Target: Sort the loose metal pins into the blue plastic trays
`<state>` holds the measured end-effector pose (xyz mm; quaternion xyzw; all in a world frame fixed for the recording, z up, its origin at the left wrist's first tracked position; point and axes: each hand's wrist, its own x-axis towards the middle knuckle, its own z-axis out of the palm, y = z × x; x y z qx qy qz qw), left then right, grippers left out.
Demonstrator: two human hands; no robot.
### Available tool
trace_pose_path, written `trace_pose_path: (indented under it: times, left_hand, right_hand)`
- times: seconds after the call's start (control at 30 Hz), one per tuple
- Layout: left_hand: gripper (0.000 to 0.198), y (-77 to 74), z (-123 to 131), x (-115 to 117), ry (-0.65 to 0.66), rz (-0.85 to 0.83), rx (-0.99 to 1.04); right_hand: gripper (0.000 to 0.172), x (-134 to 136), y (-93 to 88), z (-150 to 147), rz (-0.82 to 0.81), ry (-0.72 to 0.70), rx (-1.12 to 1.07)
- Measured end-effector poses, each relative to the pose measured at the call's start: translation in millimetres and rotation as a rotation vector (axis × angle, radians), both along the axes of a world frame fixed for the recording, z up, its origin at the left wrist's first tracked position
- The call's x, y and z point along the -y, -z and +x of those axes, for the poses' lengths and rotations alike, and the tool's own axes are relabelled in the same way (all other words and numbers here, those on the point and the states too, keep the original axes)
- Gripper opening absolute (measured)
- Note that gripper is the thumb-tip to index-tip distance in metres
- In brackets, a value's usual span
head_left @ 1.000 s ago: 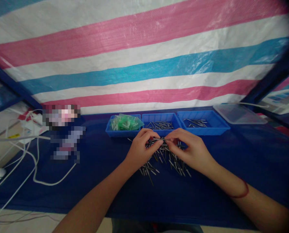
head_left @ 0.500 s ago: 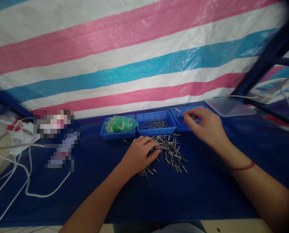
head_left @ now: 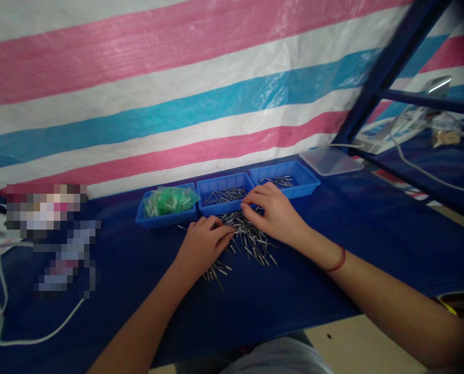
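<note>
A pile of loose silver pop rivets with thin stems lies on the blue table, in front of the blue bins. My left hand rests at the pile's left side, thumb and forefinger pinched on a rivet. Just right of it, my right hand is over the back of the pile, by the front edge of the middle bin. Its thumb and forefinger are pinched together; what is between them, if anything, is too small to make out. More rivets lie inside the middle bin and the right bin.
On the left, a blue bin holds green plastic bags. A clear plastic lid lies behind the right bin. White cables run over the table's left side, near blurred-out items. A striped sheet hangs behind.
My right hand has moved left, from over the right bin with a rivet at its fingertips to the pile. My left hand stays at the pile. The view has turned right.
</note>
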<state>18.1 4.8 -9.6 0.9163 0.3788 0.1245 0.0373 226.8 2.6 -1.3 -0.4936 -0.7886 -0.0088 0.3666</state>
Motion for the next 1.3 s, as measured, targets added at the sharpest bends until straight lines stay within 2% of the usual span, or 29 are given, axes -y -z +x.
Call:
trace_pose_path:
  times: [0.17,0.43,0.57,0.67,0.77,0.93,1.17,1.3]
  left_hand:
    - [0.022,5.1,6.7,1.7,-0.062,0.013,0.015]
    - [0.021,4.5,6.8,5.6,-0.115,0.006,0.032]
    - [0.021,2.2,4.8,4.2,-0.179,0.000,0.178]
    - [0.019,0.4,4.6,3.2,-0.166,-0.046,0.356]
    - [0.017,-0.4,5.7,4.0,-0.164,-0.105,0.514]
    - [0.016,1.0,6.3,6.1,-0.163,-0.169,0.625]
    - [0.018,-1.1,4.9,6.3,-0.049,-0.234,0.637]
    - [0.017,-0.2,5.9,6.6,-0.048,-0.243,0.638]
  right_hand:
    - [0.016,11.9,5.2,-17.9,-0.076,-0.120,-0.015]
    - [0.012,10.2,3.4,-15.3,-0.114,-0.109,-0.046]
    - [0.007,10.4,3.4,-15.6,-0.199,-0.123,-0.065]
    - [0.010,9.3,4.2,-17.1,-0.300,-0.177,-0.179]
    - [0.016,7.7,4.2,-18.6,-0.410,-0.188,-0.416]
    - [0.023,8.0,1.0,-19.9,-0.525,-0.224,-0.720]
    - [0.022,12.7,0.0,-21.9,-0.504,-0.264,-0.645]
    - [0.022,13.3,1.6,-23.1,-0.469,-0.245,-0.654]
